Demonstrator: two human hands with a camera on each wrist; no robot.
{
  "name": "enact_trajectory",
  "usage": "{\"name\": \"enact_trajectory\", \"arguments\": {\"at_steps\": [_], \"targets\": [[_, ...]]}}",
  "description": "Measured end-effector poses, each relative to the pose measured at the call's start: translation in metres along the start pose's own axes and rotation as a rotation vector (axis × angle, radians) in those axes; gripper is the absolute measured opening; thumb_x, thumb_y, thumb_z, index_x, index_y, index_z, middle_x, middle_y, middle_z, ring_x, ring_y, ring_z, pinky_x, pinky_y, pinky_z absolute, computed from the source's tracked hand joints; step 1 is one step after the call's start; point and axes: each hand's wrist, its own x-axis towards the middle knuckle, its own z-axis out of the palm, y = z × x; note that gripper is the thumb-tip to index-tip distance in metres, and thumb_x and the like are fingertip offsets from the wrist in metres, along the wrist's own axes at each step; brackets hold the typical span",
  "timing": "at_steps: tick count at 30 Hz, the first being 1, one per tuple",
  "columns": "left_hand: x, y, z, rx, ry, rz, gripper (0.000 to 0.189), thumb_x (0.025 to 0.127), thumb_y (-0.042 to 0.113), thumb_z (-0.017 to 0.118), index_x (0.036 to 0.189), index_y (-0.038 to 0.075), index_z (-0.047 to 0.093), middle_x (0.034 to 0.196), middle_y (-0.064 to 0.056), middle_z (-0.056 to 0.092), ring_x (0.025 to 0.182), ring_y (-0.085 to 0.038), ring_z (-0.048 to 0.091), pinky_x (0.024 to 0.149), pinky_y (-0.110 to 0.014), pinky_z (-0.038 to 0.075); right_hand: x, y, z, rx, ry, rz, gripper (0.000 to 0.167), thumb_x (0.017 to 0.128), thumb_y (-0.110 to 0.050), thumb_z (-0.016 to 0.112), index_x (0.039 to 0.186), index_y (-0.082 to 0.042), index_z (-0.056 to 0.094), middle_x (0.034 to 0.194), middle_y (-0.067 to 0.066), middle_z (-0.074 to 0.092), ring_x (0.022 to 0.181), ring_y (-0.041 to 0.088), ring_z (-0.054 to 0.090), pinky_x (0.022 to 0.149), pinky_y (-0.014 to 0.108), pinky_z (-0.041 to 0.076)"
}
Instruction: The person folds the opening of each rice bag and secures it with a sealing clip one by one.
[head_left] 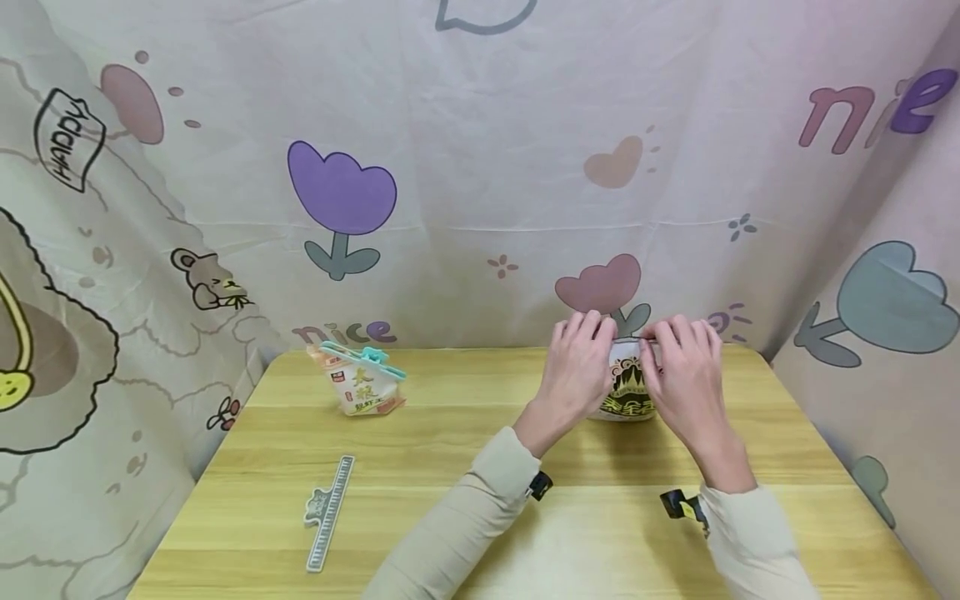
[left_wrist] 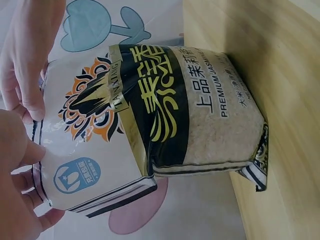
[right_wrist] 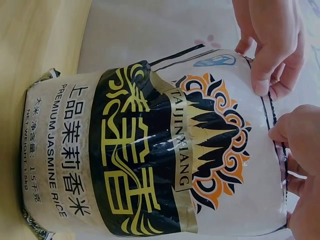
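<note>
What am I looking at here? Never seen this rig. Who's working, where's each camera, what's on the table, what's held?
There's no robot: these are a person's bare hands, the left hand and the right hand. The wide picture comes from a camera on the head, looking forward and down. The two close-ups come from a camera on each wrist, so the bag appears sideways.

On the pale wood-grain table stands a white, black and gold plastic rice bag, labelled premium jasmine rice. Both hands pinch its top edge. Toward the left side are a small white-and-orange plastic packet, closed with a turquoise plastic clip, and a long, grey, ruler-like strip with a shaped tab, lying loose. Behind hangs a pale flower-printed cloth.
</note>
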Motion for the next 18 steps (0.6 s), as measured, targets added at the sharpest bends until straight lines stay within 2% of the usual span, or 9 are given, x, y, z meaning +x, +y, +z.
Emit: {"name": "enact_trajectory", "arguments": {"at_steps": [5, 10, 18], "targets": [[-0.011, -0.007, -0.007, -0.058, 0.045, -0.001, 0.02, 0.084, 0.005, 0.066, 0.1, 0.016, 0.061, 0.098, 0.003, 0.054, 0.09, -0.017, 0.049, 0.089, -0.031, 0.044, -0.002, -0.014, 0.004, 0.029, 0.013, -0.003, 0.012, 0.095, -0.011, 0.058, 0.095, 0.0, 0.063, 0.093, 0.015, 0.055, 0.087, 0.038, 0.045, 0.093, 0.06, 0.033], [-0.021, -0.015, -0.015, -0.11, 0.078, -0.015, 0.011, 0.09, 0.006, 0.062, 0.098, 0.014, 0.061, 0.094, 0.002, 0.053, 0.087, -0.017, 0.048, 0.087, -0.031, 0.044, -0.003, -0.027, 0.008, 0.044, 0.002, -0.009, 0.013, 0.096, -0.011, 0.057, 0.095, 0.001, 0.064, 0.096, 0.015, 0.056, 0.091, 0.038, 0.045, 0.096, 0.059, 0.033], [-0.04, -0.029, -0.034, -0.16, 0.073, -0.043, 0.011, 0.092, 0.005, 0.065, 0.099, 0.013, 0.063, 0.096, 0.0, 0.057, 0.088, -0.018, 0.051, 0.089, -0.034, 0.047, -0.005, -0.05, 0.015, 0.074, -0.026, -0.003, 0.015, 0.097, -0.013, 0.057, 0.097, 0.0, 0.065, 0.102, 0.016, 0.059, 0.097, 0.039, 0.047, 0.102, 0.059, 0.031]]}}
